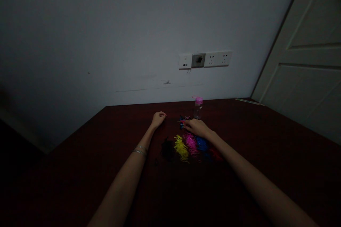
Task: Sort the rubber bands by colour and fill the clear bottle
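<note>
My left hand (159, 119) rests on the dark red table with its fingers curled; whether they hold anything is hidden. My right hand (197, 127) reaches over a small pile of mixed-colour strands (182, 122), its fingertips at the pile's right side, pressed together on something too small to name. Nearer to me lie separate heaps of strands in a row: black (167, 148), yellow (181, 148), pink (191, 143), blue (201, 143) and red (216, 155). My right wrist is above the blue and red heaps.
A clear bottle with a pink cap (198, 101) stands just behind my right hand. The table (128, 113) meets a pale wall with switches and sockets (217, 59). A panelled door (306, 56) is at the right.
</note>
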Motion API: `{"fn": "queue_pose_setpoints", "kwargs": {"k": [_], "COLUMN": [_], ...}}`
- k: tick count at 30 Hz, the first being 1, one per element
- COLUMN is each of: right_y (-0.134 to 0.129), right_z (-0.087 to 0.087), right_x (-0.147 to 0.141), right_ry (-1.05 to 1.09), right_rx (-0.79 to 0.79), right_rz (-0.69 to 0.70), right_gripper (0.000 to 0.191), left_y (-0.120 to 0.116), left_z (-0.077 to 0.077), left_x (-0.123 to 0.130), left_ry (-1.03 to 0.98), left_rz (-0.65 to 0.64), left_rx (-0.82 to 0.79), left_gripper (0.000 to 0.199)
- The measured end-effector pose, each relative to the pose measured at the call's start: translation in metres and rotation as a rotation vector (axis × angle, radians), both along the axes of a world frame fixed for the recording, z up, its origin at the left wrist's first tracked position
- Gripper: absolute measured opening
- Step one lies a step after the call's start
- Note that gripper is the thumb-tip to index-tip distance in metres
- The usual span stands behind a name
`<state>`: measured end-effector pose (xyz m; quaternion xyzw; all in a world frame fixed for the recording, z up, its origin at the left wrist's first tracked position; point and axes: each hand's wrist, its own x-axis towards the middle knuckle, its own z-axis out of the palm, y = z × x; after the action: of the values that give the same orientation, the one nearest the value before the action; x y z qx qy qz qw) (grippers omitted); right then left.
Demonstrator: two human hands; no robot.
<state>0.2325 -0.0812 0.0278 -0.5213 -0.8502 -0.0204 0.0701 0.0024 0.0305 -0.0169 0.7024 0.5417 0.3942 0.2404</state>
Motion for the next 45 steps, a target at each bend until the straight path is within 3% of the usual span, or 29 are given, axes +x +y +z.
{"fn": "queue_pose_setpoints", "kwargs": {"k": [6,14,19,23,26,30,36,45], "right_y": [0.004,0.011,0.012,0.007,0.001,-0.003,0.010,0.032], "right_z": [-0.008,-0.007,0.007,0.015,0.017,0.021,0.020,-0.018], "right_x": [0.000,0.008,0.002,-0.012,-0.021,-0.021,0.002,0.058], "right_ry": [0.011,0.205,0.420,0.446,0.449,0.497,0.642,0.878], "right_rx": [0.036,0.005,-0.154,-0.336,-0.475,-0.585,-0.465,-0.220], "right_rz": [0.000,0.000,0.166,0.300,0.312,0.293,0.186,-0.138], "right_gripper": [0.030,0.025,0.022,0.020,0.019,0.020,0.028,0.040], "left_y": [0.002,0.004,0.000,-0.002,-0.003,-0.002,-0.001,-0.004], "left_z": [-0.001,-0.003,0.001,0.003,0.003,0.001,0.000,0.000], "left_x": [0.000,0.000,0.002,0.002,0.001,0.000,-0.001,0.002], "left_ry": [-0.009,-0.032,-0.062,-0.059,-0.058,-0.039,-0.039,-0.045], "left_rz": [0.009,0.026,0.028,0.022,0.023,0.029,-0.005,-0.097], "left_rx": [0.018,0.003,-0.023,-0.006,-0.006,0.002,0.019,-0.003], "left_gripper": [0.022,0.022,0.021,0.020,0.021,0.022,0.023,0.021]}}
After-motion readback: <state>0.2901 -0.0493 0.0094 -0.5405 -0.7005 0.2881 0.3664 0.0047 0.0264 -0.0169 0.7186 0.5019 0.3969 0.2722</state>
